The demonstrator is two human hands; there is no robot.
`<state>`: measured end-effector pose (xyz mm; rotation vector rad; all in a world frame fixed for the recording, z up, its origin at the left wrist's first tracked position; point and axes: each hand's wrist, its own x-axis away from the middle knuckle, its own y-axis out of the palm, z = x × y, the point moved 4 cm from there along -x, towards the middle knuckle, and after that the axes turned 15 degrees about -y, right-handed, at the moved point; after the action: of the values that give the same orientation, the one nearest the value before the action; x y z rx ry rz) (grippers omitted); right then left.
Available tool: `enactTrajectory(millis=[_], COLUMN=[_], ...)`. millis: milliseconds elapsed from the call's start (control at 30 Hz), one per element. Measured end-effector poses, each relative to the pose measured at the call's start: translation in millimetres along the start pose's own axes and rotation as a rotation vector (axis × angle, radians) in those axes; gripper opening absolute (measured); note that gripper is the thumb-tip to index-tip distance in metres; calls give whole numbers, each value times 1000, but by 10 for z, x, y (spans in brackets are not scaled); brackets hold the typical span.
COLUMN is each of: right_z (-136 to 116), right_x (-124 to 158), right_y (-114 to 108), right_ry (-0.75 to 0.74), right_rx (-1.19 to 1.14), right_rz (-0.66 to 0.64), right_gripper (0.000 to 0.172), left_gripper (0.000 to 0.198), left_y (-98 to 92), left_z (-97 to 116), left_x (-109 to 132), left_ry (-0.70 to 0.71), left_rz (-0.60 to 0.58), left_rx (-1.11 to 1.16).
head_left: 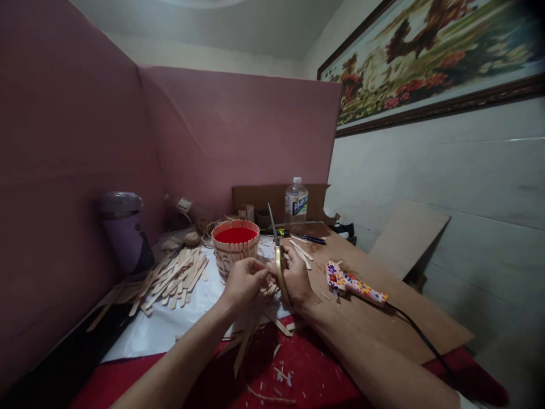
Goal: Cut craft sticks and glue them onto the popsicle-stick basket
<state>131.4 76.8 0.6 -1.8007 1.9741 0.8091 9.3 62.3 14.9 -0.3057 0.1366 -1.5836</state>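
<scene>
My right hand (pixel 296 278) is closed around the gold handle of a pair of scissors (pixel 279 264), whose blades point up and away. Close beside it on the left, my left hand (pixel 246 281) has its fingers pinched together near the right fingertips; what they hold, if anything, is too small to make out. Just beyond my left hand stands a round basket (pixel 235 250) walled with wooden sticks and red inside. A pile of flat wooden sticks (pixel 181 278) lies left of the basket. Cut stick pieces (pixel 279 325) are scattered below my hands.
A flowered glue gun (pixel 355 286) with a black cord lies on the brown board (pixel 409 321) at the right. Behind are a clear bottle (pixel 296 201), a dark-handled tool (pixel 313 239) and twine (pixel 192 239). A purple tumbler (pixel 128 236) stands at the left.
</scene>
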Motion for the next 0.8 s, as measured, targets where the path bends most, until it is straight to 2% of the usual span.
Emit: enactTrajectory(millis=[200,433,567,800], right_z=[-23,-44,-57,24], right_x=[23,11,7,-9], right_y=[22,25,4,10], right_ry=[36,97,99,34], right_rx=[-30,-95,-67,-119], right_rz=[-25,18,71,58], right_gripper=[41,40,40,45], left_gripper=[24,17,16,15], left_y=[51,61,58,61], left_z=[-37,-33,-10,-23], left_x=[46,39,58,74], left_ry=[-183,-158,-187,-241], left_rz=[-155,-287,-285,-194], left_rx=[179,362,367,312])
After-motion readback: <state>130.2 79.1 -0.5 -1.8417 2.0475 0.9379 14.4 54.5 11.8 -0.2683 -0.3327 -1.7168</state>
